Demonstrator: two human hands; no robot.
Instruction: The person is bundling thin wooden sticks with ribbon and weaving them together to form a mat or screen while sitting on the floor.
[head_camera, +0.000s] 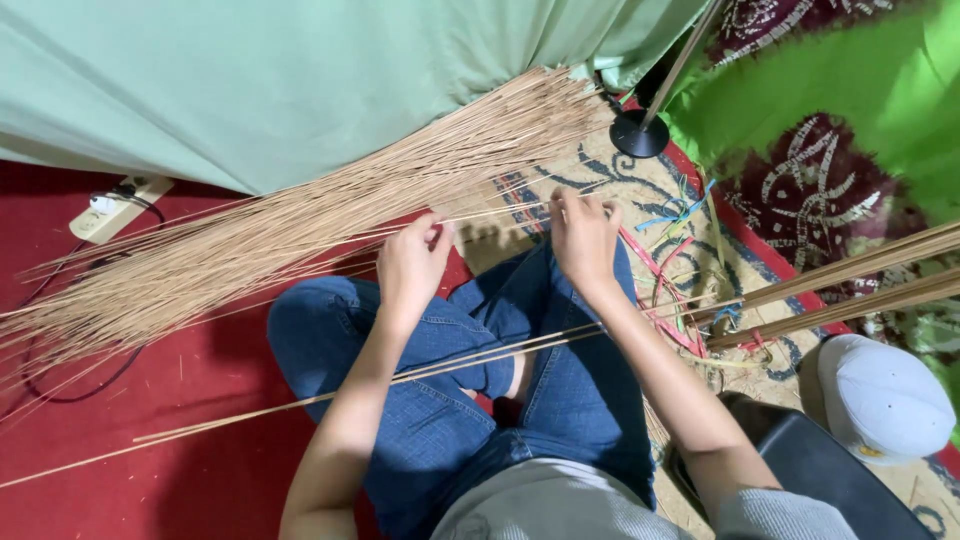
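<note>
The left hand (412, 262) is pinched closed around a thin pale stick (500, 211), thumb and fingertips gripping it near one end, just above the left knee of the blue jeans (440, 400). The right hand (583, 235) grips the same stick a little farther along, fingers curled over it, so the stick runs nearly level between the two hands, just in front of the crossed legs. Right behind the hands lies a big heap of sticks (300, 230) of the same kind, fanned out across the red floor covering (200, 420) and reaching up to a pale green cloth (250, 90). A few long loose sticks (350, 392) lie across the lap, running out to the left over the red floor. To the right of the right hand, scraps of coloured strips (665, 275) lie tangled on a patterned mat (600, 180), near the round black base of a stand (639, 133). Farther right, more stick ends (850, 285) jut in from the edge, above a white cap (883, 398). A power strip (115, 208) sits at the far left.
</note>
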